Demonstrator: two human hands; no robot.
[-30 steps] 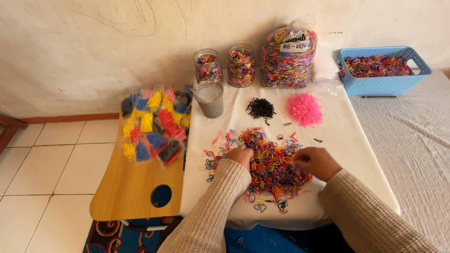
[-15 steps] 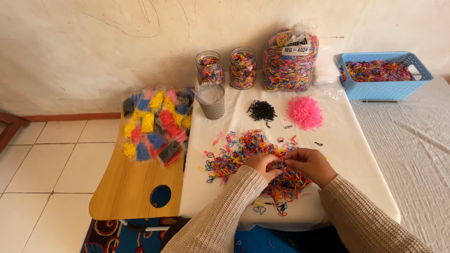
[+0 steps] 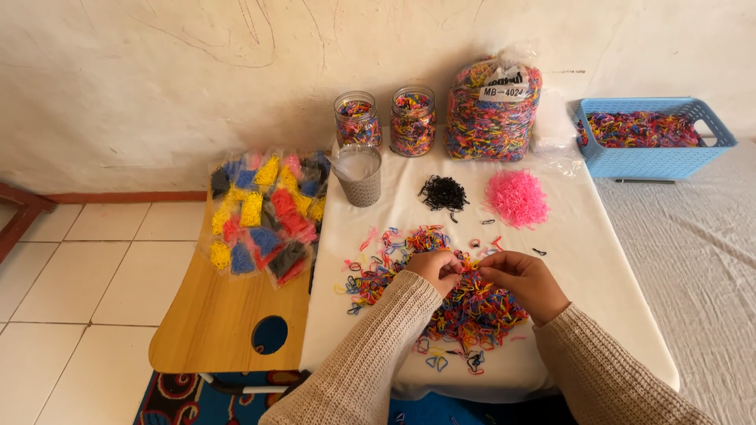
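A loose heap of small multicoloured elastic bands (image 3: 465,307) covers the middle of a white-clothed table (image 3: 598,260). My left hand (image 3: 435,269) and my right hand (image 3: 520,279) rest on top of this heap, fingertips nearly touching. Both pinch at bands between thumb and fingers; what exactly each grips is too small to tell. Beyond the heap lie a small black pile (image 3: 443,192) and a pink pile (image 3: 516,197) of sorted bands.
At the table's back stand two glass jars (image 3: 356,118) (image 3: 412,120) of bands, a big clear bag (image 3: 493,110) of them and a grey cup (image 3: 358,175). A blue basket (image 3: 646,138) sits at right. Small packets (image 3: 264,216) lie on a wooden board (image 3: 220,323) at left.
My left hand slid right across the heap toward my right hand. Both hands now meet over the heap's centre.
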